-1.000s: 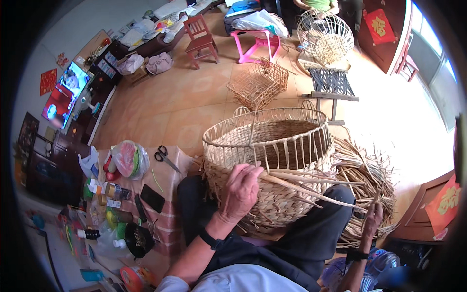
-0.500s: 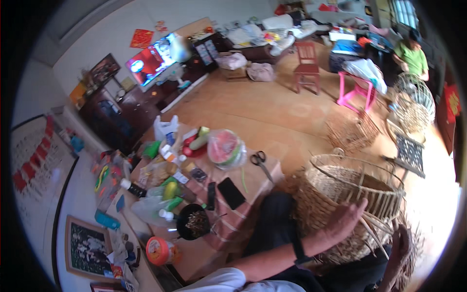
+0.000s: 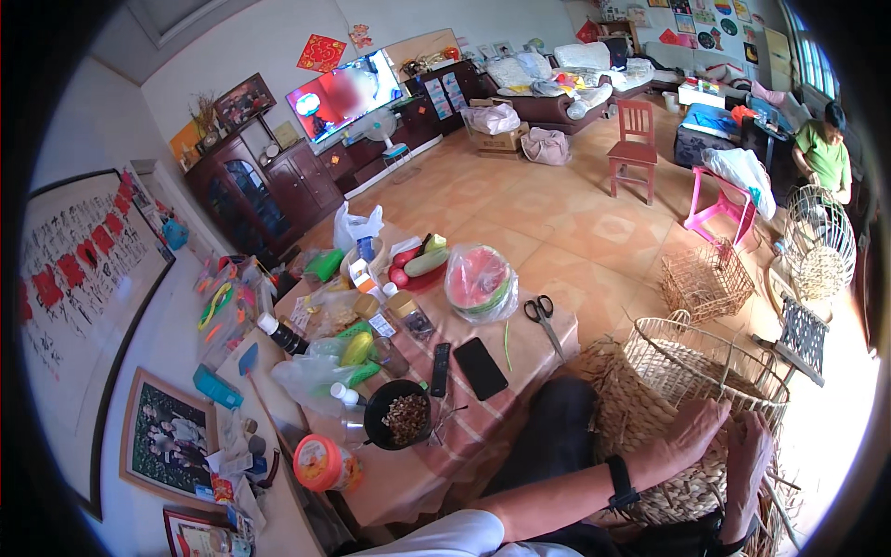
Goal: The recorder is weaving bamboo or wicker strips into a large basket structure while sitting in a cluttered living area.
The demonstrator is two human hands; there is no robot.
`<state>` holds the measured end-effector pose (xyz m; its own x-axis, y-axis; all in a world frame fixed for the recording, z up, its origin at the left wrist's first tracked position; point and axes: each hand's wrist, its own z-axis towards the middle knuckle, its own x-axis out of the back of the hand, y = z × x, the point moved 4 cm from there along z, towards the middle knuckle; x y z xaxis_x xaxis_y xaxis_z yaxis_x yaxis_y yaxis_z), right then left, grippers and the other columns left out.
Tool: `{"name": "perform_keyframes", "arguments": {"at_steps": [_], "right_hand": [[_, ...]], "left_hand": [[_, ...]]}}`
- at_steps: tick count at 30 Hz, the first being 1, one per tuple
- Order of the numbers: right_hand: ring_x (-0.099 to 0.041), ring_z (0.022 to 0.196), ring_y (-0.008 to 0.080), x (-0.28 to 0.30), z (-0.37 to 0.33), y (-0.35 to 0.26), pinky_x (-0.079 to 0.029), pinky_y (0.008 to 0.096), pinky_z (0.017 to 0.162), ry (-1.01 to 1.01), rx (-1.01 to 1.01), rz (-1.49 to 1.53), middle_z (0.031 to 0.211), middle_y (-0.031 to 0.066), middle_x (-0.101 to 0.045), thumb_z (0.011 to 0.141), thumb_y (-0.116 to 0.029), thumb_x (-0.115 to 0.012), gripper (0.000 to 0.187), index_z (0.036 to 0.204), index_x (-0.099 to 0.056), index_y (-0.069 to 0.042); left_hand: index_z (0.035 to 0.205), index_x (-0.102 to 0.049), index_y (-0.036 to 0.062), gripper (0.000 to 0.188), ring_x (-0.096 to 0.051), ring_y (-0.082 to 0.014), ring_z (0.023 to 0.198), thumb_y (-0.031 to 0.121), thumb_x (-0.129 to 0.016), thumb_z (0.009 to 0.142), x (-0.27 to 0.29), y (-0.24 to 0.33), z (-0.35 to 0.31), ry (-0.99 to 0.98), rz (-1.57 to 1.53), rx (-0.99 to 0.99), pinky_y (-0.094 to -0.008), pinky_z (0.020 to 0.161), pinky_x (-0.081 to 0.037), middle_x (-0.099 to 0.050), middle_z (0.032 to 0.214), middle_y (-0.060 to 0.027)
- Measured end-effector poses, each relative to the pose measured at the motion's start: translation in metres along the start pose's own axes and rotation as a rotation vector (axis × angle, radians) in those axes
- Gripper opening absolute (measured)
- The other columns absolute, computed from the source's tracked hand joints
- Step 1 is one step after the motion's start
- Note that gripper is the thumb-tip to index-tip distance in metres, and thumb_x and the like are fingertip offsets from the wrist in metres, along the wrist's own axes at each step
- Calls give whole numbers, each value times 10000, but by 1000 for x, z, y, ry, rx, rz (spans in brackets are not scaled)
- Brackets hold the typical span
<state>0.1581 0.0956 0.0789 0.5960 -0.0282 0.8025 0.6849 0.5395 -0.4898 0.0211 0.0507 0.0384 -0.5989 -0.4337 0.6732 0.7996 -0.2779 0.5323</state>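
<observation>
A large half-woven straw basket [image 3: 640, 399] stands by my knees, with bare ribs and a hoop around its upper part. My left hand [image 3: 689, 434], a black band on its wrist, is closed at the near side of the basket wall. Close beside it, my right hand [image 3: 746, 455] is upright with its fingers closed. Both seem to pinch straw strands, though the fingers mostly cover them. Loose straw ends [image 3: 778, 506] stick out below the right hand.
A cloth-covered table [image 3: 548, 348] at my left bears scissors [image 3: 546, 323], a phone [image 3: 481, 369], a black pan [image 3: 394, 418] and a bagged watermelon [image 3: 481, 283]. Beyond the basket are a wicker basket [image 3: 705, 283] and a black-seated stool [image 3: 800, 336]. A person [image 3: 824, 153] handles another basket at far right.
My hands have drawn together at the basket wall, and their fingers have closed from a looser pose. The view has shifted, so the room sits further right and the picture is sharper.
</observation>
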Motion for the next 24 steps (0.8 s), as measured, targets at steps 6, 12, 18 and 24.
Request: {"name": "perform_keyframes", "arguments": {"at_steps": [6, 12, 18, 24], "right_hand": [[-634, 791, 378, -5, 4, 1, -482, 469, 685, 6, 9, -40, 862, 167, -617, 860, -86, -715, 119, 866, -631, -2], [-607, 789, 387, -9, -1, 4, -458, 476, 687, 126, 73, 64, 842, 174, -592, 842, -85, -713, 121, 842, -625, -1], [-596, 839, 361, -15, -7, 12, -456, 455, 734, 93, -37, 196, 874, 152, -583, 834, -69, -712, 108, 879, -652, 8], [-571, 822, 342, -9, -16, -3, -460, 450, 751, 123, 10, 197, 860, 139, -558, 774, -36, -751, 134, 873, -667, -5]], "left_hand": [[1304, -483, -62, 431, -592, -235, 637, 22, -568, 890, 0, 16, -7, 4, 444, -64, -377, 577, -502, -581, 749, -81], [1378, -384, -144, 642, -679, -346, 816, -29, -628, 795, -8, 12, -2, -162, 198, 46, -420, 623, -540, -639, 925, -221], [1324, -414, -78, 554, -664, -399, 801, -60, -591, 800, 0, 11, 0, 3, -16, -16, -440, 632, -546, -601, 1019, -217], [1173, -483, -18, 338, -660, -393, 769, -53, -563, 847, 10, 10, -9, -51, -3, 88, -465, 617, -534, -547, 971, -198]]}}
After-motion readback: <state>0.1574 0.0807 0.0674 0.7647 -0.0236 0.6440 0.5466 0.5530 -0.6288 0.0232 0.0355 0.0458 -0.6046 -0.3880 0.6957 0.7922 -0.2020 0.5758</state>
